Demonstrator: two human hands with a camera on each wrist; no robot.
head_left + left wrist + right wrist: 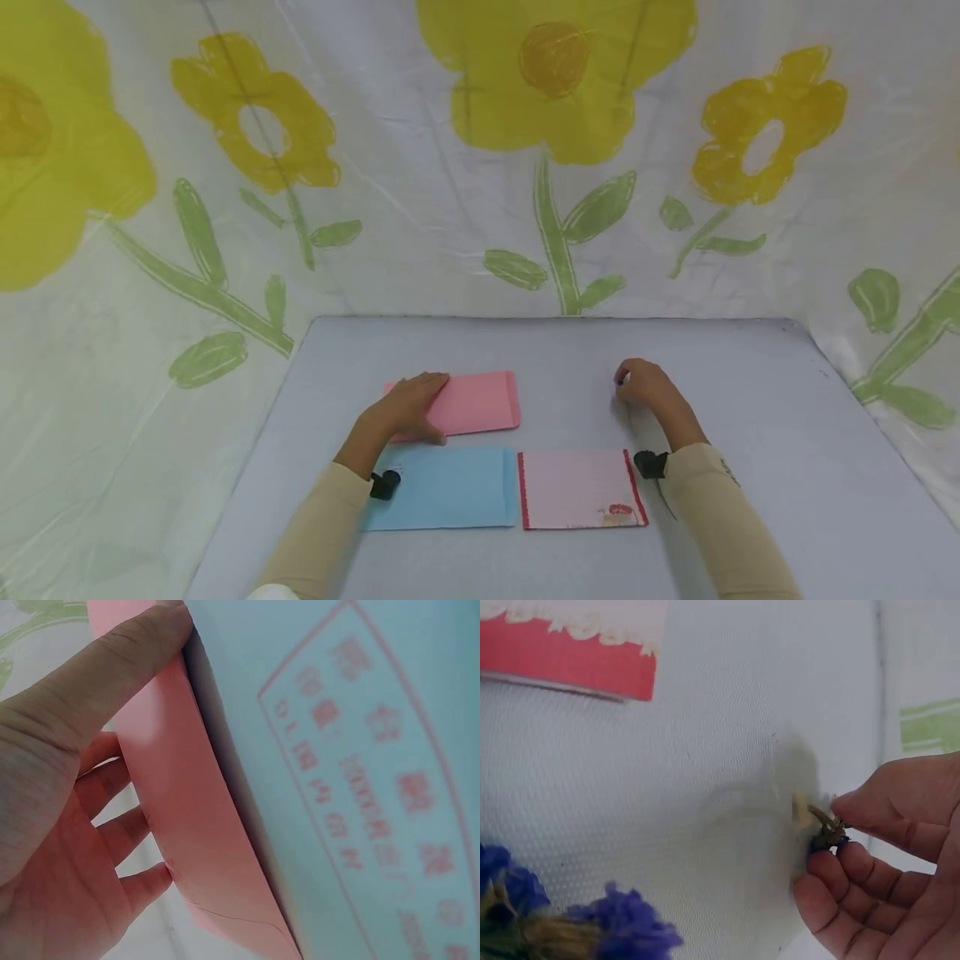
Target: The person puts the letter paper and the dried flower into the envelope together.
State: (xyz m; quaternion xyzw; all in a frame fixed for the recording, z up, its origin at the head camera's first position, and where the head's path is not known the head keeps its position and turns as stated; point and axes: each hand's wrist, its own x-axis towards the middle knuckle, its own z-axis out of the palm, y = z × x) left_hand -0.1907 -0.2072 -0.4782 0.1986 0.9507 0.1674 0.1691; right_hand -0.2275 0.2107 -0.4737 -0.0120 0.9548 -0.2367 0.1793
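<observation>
A pink envelope (476,402) lies flat with my left hand (408,408) spread over its left part. In the left wrist view, the left thumb (127,660) reaches to the edge beside the blue envelope (450,492), and the other fingertips meet the pink envelope's opposite edge. My right hand (645,383), low over the table to the right, pinches a small dried flower (829,834) with a brown stem and blue-purple bits between thumb and fingers. Larger purple blossoms (622,922) show blurred at the lower left of the right wrist view.
Directly below the pink envelope lies the blue one, printed with red characters. To its right is a pale pink envelope (581,492) with red edges. The grey table (555,350) ends at a flower-patterned curtain (450,208). Black wrist cameras sit on both wrists.
</observation>
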